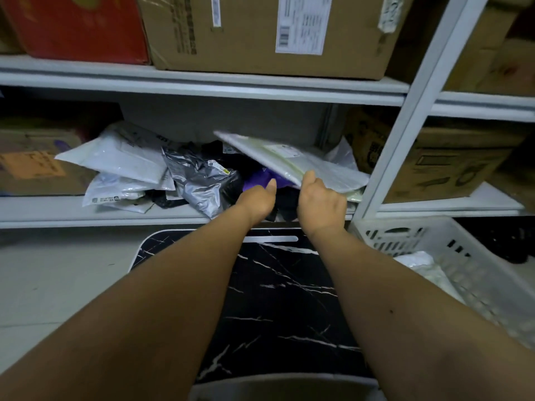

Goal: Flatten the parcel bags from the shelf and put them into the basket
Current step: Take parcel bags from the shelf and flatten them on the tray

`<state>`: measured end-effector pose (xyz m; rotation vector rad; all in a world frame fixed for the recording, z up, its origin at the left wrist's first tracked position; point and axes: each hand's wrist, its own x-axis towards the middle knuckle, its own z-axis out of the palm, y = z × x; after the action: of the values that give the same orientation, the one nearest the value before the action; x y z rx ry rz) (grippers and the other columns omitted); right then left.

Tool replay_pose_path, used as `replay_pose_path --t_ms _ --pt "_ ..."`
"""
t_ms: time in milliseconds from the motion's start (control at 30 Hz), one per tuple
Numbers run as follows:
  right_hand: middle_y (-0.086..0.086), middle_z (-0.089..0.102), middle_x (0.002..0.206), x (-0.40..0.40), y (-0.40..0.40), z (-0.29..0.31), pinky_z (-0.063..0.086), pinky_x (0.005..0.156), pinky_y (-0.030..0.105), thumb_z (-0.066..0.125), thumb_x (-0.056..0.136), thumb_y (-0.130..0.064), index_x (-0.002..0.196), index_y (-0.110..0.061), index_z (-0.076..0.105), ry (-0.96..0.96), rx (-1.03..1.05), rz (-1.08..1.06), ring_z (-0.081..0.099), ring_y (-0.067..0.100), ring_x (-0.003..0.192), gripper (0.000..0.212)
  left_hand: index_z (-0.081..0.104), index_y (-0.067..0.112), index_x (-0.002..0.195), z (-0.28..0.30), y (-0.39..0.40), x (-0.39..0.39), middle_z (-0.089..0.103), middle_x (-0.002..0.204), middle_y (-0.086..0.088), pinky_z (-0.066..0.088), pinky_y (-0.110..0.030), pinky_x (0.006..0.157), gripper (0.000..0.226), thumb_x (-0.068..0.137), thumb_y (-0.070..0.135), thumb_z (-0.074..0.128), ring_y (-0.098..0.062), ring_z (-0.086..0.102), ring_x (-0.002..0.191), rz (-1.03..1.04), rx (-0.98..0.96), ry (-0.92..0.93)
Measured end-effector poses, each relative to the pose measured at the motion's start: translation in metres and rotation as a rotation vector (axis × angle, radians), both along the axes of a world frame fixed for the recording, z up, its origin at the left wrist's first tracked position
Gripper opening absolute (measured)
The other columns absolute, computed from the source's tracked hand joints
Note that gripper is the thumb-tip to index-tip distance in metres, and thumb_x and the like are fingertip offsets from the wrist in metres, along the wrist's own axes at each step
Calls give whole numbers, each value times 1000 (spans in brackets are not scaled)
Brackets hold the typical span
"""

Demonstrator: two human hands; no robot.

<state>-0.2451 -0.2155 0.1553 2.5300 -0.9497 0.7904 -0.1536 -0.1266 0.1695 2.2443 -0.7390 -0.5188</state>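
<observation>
Several parcel bags lie piled on the white shelf [115, 212]: white ones at left [121, 157], a crumpled silver one [199, 180], black ones and a purple one [257, 178]. My right hand [320, 201] grips the lower edge of a flat white parcel bag [292, 157], which is tilted up above the pile. My left hand [259, 199] hovers beside it over the purple bag, thumb up and fingers curled under, hidden from view. The white plastic basket [469, 256] stands at lower right with a white bag [425, 267] inside.
A black marble-pattern board [278, 299] lies below my arms in front of the shelf. Cardboard boxes [260, 33] fill the upper shelf, more boxes [451, 163] stand right of the white upright post [405, 120]. A brown box [37, 166] sits at left.
</observation>
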Motion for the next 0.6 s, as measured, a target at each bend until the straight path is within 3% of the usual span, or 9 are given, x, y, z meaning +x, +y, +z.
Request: replay_pose_path --t_ms 100,200,267,333,500,600 --pt "1 50 48 -26 17 7 20 43 22 82 46 -6 64 -14 55 65 -95 62 48 20 34 34 48 11 130 14 5 -28 58 121 -12 45 -35 87 64 99 58 18 -27 62 95 70 -161 313" --pt "2 53 52 -44 42 14 21 46 25 85 48 -13 65 -15 59 71 -108 193 51 23 43 31 57 16 102 24 19 -49 60 97 -7 43 -33 75 37 99 45 34 -19 58 76 85 -247 483" --pt "2 55 54 -52 61 16 22 47 27 85 52 -18 68 -15 62 50 -128 265 51 23 47 28 56 14 82 26 31 -59 60 81 -9 44 -33 77 17 92 20 45 -21 56 68 127 -276 490" --pt "2 57 57 -60 81 15 23 48 28 84 54 -23 68 -15 62 37 -121 334 52 23 51 27 56 10 77 25 45 -65 59 73 -13 51 -36 72 19 89 4 43 -25 57 67 214 -310 508" --pt "5 64 70 -78 125 0 29 54 30 76 65 -32 81 -12 63 63 -13 455 59 25 65 28 51 9 77 11 86 -74 54 67 -12 46 -26 44 25 90 -5 35 -22 52 57 304 -238 461" --pt "9 66 87 -87 146 -16 31 60 32 65 80 -32 96 -9 62 154 61 548 61 30 79 28 52 9 88 -9 112 -74 56 70 -13 48 -27 47 23 90 -5 34 -23 54 58 316 -156 464"
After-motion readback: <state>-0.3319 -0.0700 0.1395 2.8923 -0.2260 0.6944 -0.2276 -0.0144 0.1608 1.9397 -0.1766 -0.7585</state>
